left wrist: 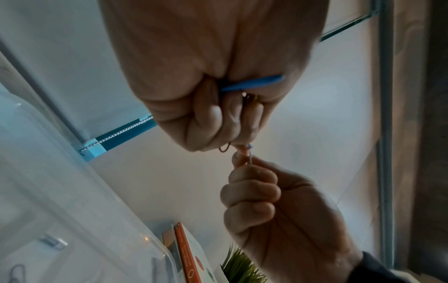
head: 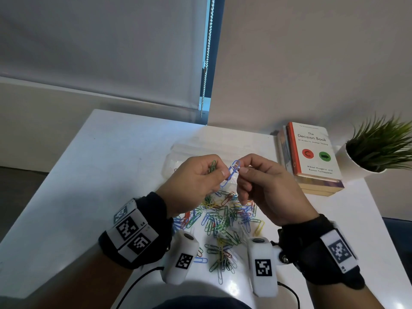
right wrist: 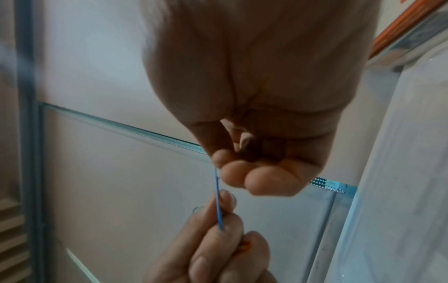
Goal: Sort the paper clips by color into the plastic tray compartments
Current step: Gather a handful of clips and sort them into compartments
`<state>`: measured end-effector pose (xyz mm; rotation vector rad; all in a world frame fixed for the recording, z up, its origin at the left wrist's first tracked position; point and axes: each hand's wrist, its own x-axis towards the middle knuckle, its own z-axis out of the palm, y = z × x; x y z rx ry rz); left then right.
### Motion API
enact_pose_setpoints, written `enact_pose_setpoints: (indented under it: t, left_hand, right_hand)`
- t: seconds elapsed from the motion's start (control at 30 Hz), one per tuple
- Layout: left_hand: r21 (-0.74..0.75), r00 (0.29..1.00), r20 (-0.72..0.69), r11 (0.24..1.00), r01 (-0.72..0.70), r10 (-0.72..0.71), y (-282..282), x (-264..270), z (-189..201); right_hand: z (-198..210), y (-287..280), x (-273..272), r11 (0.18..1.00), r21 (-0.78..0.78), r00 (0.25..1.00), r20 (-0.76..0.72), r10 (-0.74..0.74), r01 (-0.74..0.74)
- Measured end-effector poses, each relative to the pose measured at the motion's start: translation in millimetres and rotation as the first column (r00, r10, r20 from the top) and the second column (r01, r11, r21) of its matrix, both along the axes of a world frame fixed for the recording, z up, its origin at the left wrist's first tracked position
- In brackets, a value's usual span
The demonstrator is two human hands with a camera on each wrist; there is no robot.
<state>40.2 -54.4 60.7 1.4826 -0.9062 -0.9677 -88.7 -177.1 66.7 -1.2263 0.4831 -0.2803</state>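
Observation:
Both hands are raised above a pile of mixed-color paper clips [head: 223, 221] on the white table. A blue paper clip [head: 230, 175] is stretched between them, and a pale clip looks hooked onto its upper end. My left hand [head: 223, 169] pinches the lower part of the blue clip [left wrist: 254, 83] and also holds a few green clips [head: 213, 167] in its curled fingers. My right hand [head: 243, 166] pinches the upper end; the blue clip [right wrist: 218, 201] runs edge-on from its fingertips. The clear plastic tray [head: 178, 157] lies just behind the hands, mostly hidden.
A stack of books [head: 312, 152] and a potted plant [head: 374, 150] stand at the back right. A blind cord [head: 206, 63] hangs by the wall behind the table. The table's left edge [head: 44, 181] runs diagonally, with bare white surface left of the pile.

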Motion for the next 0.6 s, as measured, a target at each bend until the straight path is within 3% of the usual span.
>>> enact_pose_setpoints:
  t: [0.33,0.6]
  left_hand:
    - [0.038,0.997,0.040,0.997,0.068,-0.069,4,2,-3]
    - [-0.045,0.983,0.158,0.995,-0.088,0.094,1,-4,1]
  right_hand:
    - [7,-1,1,0.984,0.163,0.997,0.015,-0.075,0.071]
    - [-3,6,-1,0.983,0.183,1.000,0.014,-0.001,-0.001]
